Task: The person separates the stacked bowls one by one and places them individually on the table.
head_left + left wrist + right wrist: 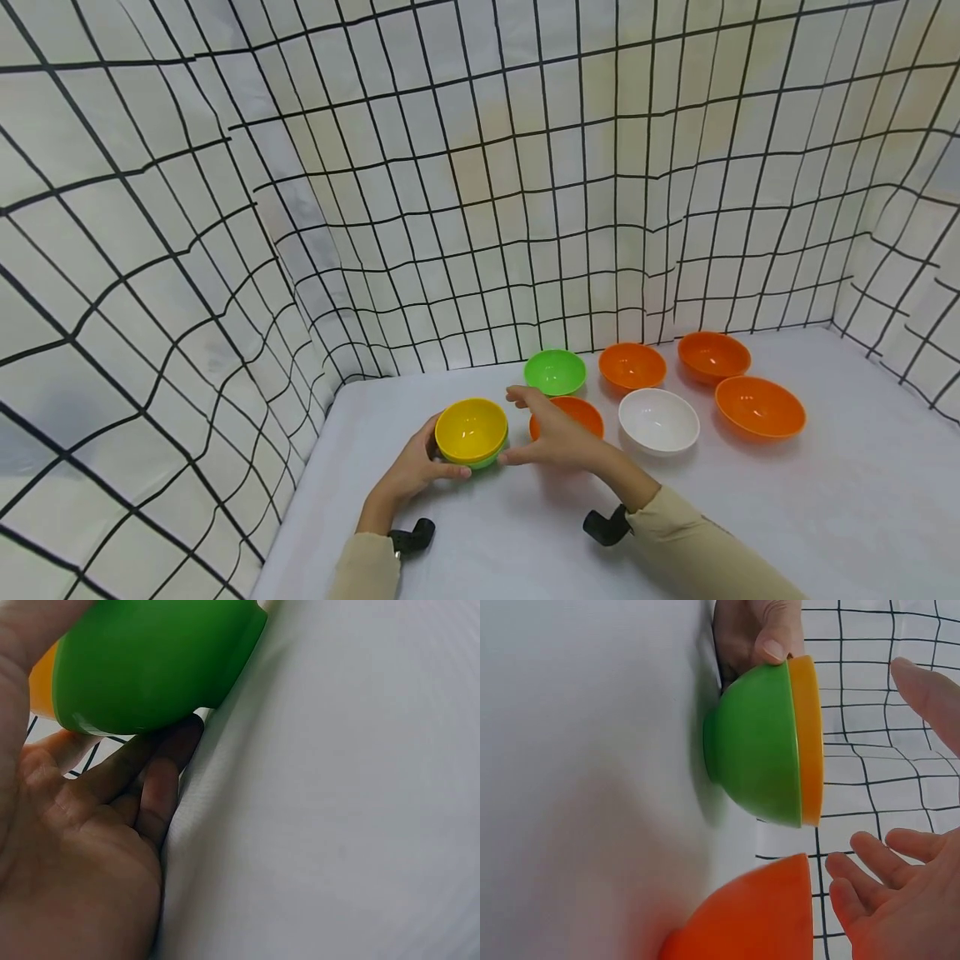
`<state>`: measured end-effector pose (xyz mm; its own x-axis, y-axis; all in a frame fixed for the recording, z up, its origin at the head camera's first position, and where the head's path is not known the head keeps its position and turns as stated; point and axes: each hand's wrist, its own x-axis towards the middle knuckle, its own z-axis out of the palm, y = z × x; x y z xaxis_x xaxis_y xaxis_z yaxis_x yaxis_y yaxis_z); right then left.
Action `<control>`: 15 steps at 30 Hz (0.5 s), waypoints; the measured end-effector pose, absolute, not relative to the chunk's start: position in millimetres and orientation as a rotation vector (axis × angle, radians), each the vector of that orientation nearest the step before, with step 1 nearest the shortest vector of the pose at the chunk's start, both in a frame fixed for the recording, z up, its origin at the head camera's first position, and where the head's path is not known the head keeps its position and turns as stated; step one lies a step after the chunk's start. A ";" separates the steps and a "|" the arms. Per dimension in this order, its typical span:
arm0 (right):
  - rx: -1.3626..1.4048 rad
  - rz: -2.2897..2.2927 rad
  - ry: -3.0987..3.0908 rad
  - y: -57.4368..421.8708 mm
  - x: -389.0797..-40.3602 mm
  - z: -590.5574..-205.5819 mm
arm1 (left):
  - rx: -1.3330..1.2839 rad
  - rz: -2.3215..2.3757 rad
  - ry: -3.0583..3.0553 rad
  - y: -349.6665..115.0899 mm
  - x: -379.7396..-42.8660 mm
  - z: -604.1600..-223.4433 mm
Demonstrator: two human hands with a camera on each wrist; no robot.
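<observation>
A yellow bowl (471, 429) sits nested inside a green bowl (757, 742), and the pair stands on the white table. My left hand (420, 462) grips this stack from its left side, the thumb near the rim and the fingers round the far wall. In the left wrist view, fingers curl beneath the side of the green bowl (157, 667). My right hand (551, 437) hovers just right of the stack, fingers spread and holding nothing. Behind and partly hidden by it is an orange bowl (577, 412), which also shows low in the right wrist view.
Another green bowl (555, 372) stands at the back. To its right are a back orange bowl (632, 367), a far-right orange bowl (714, 357), a wide orange bowl (760, 407) and a white bowl (658, 422). White walls with a black grid (480, 183) enclose the table.
</observation>
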<state>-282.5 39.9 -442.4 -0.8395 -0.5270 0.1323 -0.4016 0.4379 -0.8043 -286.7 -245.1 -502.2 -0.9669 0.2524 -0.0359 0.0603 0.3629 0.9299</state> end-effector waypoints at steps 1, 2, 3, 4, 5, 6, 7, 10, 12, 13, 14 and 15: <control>-0.836 -1.362 2.531 36.6 -285.1 -442.8 | 0.289 1.657 2.445 -245.7 -286.8 -502.1; -0.840 -1.357 2.521 33.1 -287.7 -443.6 | 0.295 1.662 2.437 -246.4 -287.0 -502.0; -0.842 -1.353 2.515 29.9 -290.1 -444.7 | 0.300 1.664 2.433 -247.0 -287.1 -501.8; -0.840 -1.348 2.510 26.7 -292.3 -445.6 | 0.303 1.667 2.428 -247.7 -287.2 -501.9; -0.839 -1.341 2.510 23.6 -294.3 -446.6 | 0.308 1.672 2.421 -248.2 -287.4 -502.0; -0.840 -1.337 2.511 20.5 -295.9 -447.1 | 0.311 1.674 2.418 -248.7 -287.4 -502.2; -0.844 -1.330 2.516 17.7 -297.0 -447.8 | 0.315 1.676 2.415 -249.1 -287.4 -502.5; -0.829 -1.310 2.527 10.3 -298.7 -448.8 | 0.313 1.669 2.417 -249.8 -286.9 -503.4; -0.825 -1.291 2.534 6.1 -299.8 -450.0 | 0.309 1.658 2.423 -249.9 -286.5 -503.6; -0.820 -1.280 2.536 4.2 -300.4 -450.6 | 0.311 1.656 2.423 -250.0 -286.5 -503.7; -0.813 -1.271 2.539 2.5 -301.1 -451.1 | 0.314 1.653 2.425 -250.3 -286.6 -503.7; -0.807 -1.254 2.547 0.9 -301.9 -451.7 | 0.328 1.647 2.428 -250.6 -286.8 -503.6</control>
<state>-301.9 0.9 -451.7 -0.8337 -0.5480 0.0676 -0.3877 0.4938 -0.7784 -286.8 -250.6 -503.6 -0.9577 0.2860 -0.0316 0.0764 0.3584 0.9304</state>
